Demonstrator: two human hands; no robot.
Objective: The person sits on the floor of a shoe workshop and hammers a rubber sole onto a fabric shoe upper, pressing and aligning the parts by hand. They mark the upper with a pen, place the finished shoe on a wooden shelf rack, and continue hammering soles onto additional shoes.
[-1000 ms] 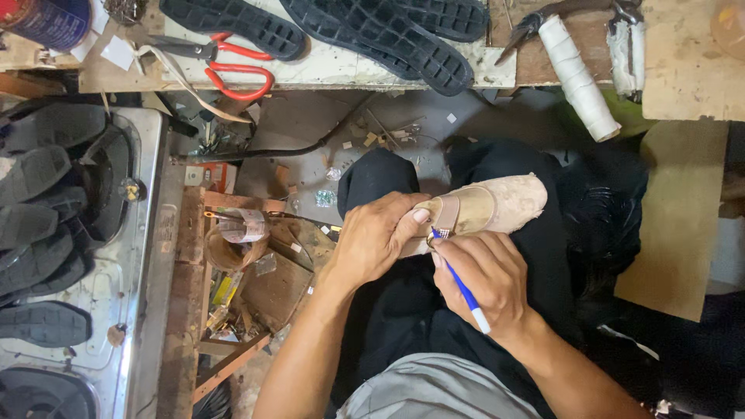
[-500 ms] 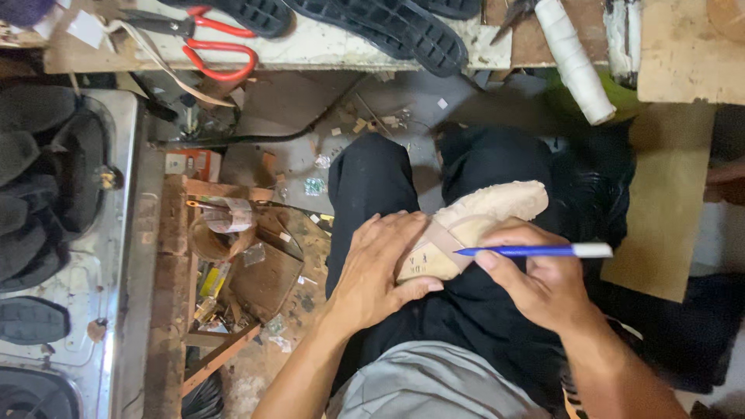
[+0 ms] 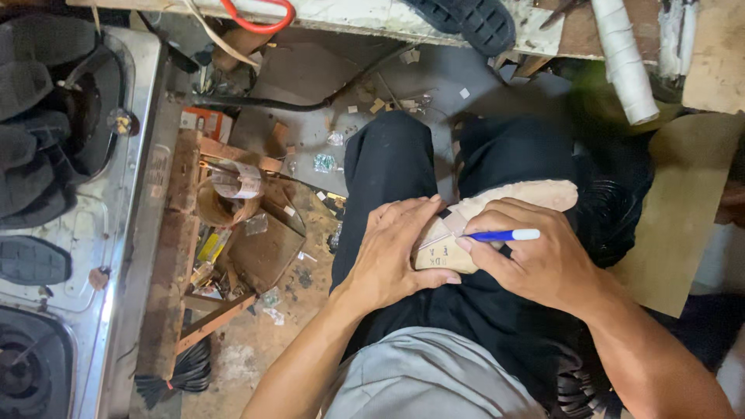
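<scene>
Shoe last: a pale, wood-coloured shoe last (image 3: pixel 508 198) lies across the person's lap at centre frame, on black trousers (image 3: pixel 388 163), toe pointing to the upper right; a paper pattern piece (image 3: pixel 441 247) covers its near end, seemingly pressed flat so it cannot slip while being marked.
Stove: a steel gas stove (image 3: pixel 116 233) fills the left edge of the frame, with dark shoe soles (image 3: pixel 31 260) laid over its burners, perhaps just parked there out of the way.
Crate: just right of the stove, a low wooden crate (image 3: pixel 233 233) on the floor holds a tape roll and scraps, within reach of the left arm.
Left hand: the left hand (image 3: pixel 396 252) lies palm down over the near end of the last, fingers spread and curled around it, clamping last and paper against the thigh.
Pen: a blue ballpoint pen (image 3: pixel 504 235) lies almost level, tip at the paper's edge, placed to draw along it.
Right hand: the right hand (image 3: pixel 535 260) is closed on the pen in a writing grip, thumb and fingers pinching the barrel, heel of the hand resting on the lap for steadiness.
Tabletop: a worn tabletop (image 3: pixel 349 15) runs along the top of the frame, carrying red-handled scissors (image 3: pixel 260 14), a black sole (image 3: pixel 473 19) and, towards the upper right, a white roll (image 3: pixel 625 58).
</scene>
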